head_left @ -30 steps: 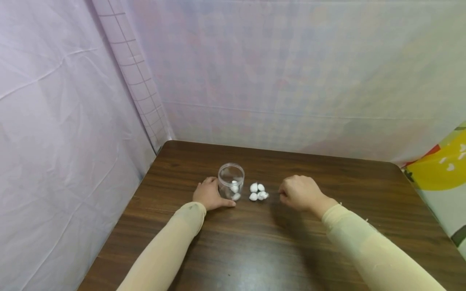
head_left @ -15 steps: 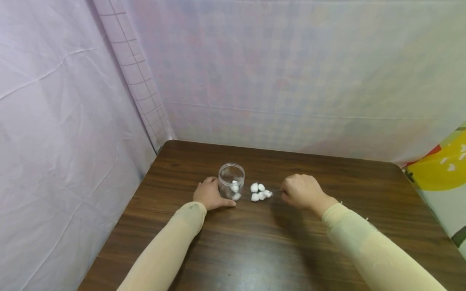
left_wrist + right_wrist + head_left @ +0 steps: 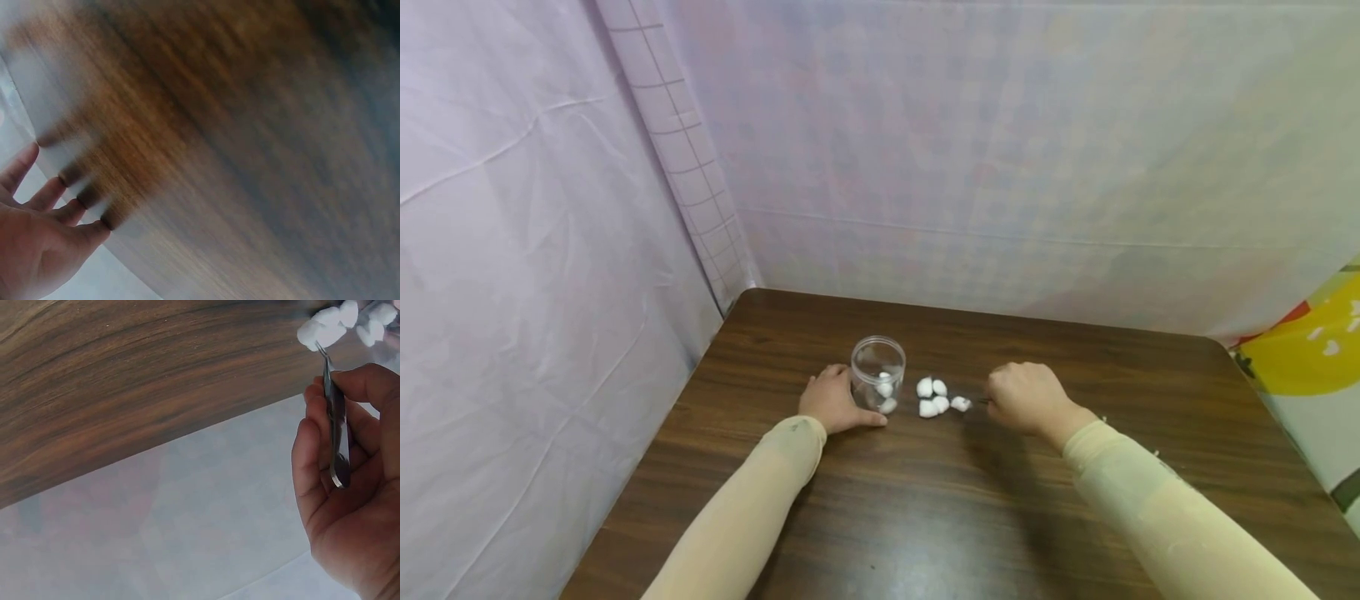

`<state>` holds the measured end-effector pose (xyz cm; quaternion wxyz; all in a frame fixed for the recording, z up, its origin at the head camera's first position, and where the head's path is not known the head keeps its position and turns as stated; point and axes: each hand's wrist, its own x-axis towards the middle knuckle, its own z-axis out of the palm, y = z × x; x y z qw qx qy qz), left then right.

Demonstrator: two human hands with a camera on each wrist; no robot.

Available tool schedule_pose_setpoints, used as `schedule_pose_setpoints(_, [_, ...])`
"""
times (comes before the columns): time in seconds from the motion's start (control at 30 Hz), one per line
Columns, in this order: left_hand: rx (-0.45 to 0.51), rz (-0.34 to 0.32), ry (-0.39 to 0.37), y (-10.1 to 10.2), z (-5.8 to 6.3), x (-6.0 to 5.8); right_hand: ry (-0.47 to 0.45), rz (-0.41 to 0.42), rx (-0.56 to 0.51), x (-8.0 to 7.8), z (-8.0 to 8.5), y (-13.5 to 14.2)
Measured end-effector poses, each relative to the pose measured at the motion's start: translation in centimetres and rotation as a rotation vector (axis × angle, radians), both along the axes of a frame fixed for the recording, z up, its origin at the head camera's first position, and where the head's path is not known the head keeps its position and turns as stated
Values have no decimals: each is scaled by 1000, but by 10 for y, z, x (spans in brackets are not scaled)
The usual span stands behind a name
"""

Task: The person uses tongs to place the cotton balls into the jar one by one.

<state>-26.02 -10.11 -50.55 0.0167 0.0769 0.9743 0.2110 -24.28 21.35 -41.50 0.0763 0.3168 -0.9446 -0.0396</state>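
A clear plastic jar (image 3: pixel 877 371) stands upright on the table, with a few white cotton balls inside. My left hand (image 3: pixel 833 400) holds it from the left, thumb in front and fingers behind; in the left wrist view the hand (image 3: pixel 47 244) shows spread fingertips. My right hand (image 3: pixel 1028 398) grips metal tweezers (image 3: pixel 338 431) between thumb and fingers. Their tips are at a single cotton ball (image 3: pixel 961 404), slightly apart from several others (image 3: pixel 928 408) grouped right of the jar. In the right wrist view the tips meet a white cotton ball (image 3: pixel 309 334).
The dark wood-grain table (image 3: pixel 880 500) has rounded far corners. A pale checked curtain (image 3: pixel 970 167) hangs behind it and a white cloth (image 3: pixel 520 292) on the left. A yellow patterned cloth (image 3: pixel 1311 350) is at the right edge.
The cotton ball at the tweezers has come away from the group toward the right, and the right hand has shifted slightly right. The left hand and jar stay in place.
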Motion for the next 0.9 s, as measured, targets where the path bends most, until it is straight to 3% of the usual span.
schedule_pose_setpoints(0.53, [-10,-2,-5,0,-1,0,55,-5,-18,-4,10,1])
schedule_pose_setpoints(0.9, [-16,-5,-2,0,0,1,126,24,-104,-5,35,-13])
